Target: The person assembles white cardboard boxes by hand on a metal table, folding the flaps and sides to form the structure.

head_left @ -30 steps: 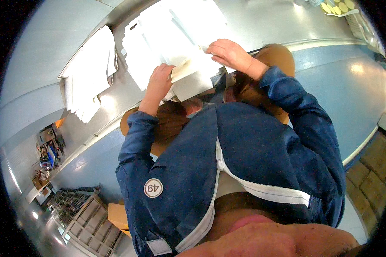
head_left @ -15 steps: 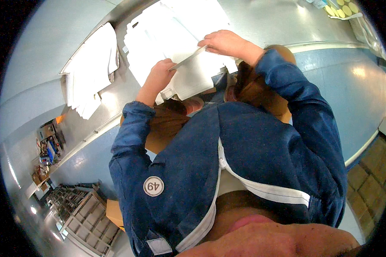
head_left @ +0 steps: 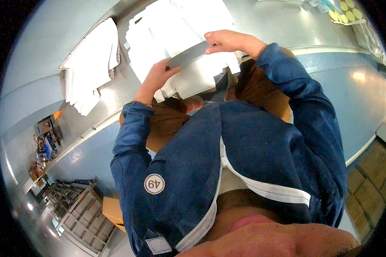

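A large flat white cardboard blank [head_left: 182, 25] with cut tabs lies on the metal table in front of me, its near part overhanging the edge above my lap. Across it a narrow flap [head_left: 188, 56] stands tilted up, its face grey in shadow. My left hand [head_left: 158, 76] pinches the flap's left end between thumb and fingers. At the other end, my right hand [head_left: 227, 42] grips the flap's right corner, thumb on the near side. Whether more blanks lie beneath this one I cannot tell, as the white is overexposed.
To the left, a pile of white sheets [head_left: 90, 64] lies on the metal table [head_left: 283, 25]. A package with yellow round shapes [head_left: 347, 15] sits at the far right. Lower left are a rack [head_left: 83, 218] and a brown cardboard box [head_left: 113, 210]. My knees are under the table edge.
The flap between my hands has tilted, so more of its shaded face shows. My right thumb has come round to the near side, and my left thumb now stretches along the flap.
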Demonstrator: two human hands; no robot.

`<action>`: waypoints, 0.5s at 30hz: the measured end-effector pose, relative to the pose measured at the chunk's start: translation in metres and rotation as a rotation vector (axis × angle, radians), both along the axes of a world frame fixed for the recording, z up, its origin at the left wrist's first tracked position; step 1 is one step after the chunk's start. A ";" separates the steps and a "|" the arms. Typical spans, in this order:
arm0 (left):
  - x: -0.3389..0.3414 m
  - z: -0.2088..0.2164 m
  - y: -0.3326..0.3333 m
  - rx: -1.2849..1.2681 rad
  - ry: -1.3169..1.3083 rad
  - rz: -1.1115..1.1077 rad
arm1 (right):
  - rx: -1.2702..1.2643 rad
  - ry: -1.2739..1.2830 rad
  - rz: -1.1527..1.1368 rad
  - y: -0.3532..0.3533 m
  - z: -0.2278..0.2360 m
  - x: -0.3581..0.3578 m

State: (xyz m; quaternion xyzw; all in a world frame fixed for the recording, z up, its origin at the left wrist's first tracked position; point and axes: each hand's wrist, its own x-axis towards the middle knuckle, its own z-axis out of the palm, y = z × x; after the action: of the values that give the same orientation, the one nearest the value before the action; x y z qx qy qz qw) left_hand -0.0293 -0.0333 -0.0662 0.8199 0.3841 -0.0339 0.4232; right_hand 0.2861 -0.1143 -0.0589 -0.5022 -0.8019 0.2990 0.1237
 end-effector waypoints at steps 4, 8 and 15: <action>0.013 0.003 0.007 0.023 -0.177 -0.057 | -0.132 -0.033 -0.069 0.007 -0.002 0.006; 0.017 0.004 0.018 -0.163 -0.120 0.000 | -0.407 0.004 -0.227 0.012 0.007 0.000; 0.004 -0.023 0.038 -0.088 -0.061 -0.068 | 0.427 -0.126 -0.358 -0.022 0.006 -0.046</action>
State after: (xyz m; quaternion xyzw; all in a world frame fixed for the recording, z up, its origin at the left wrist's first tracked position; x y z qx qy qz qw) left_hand -0.0255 0.0043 -0.0895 0.8137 0.3409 -0.0402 0.4691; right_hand 0.2405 -0.1363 -0.0530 -0.6162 -0.7513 0.0650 0.2273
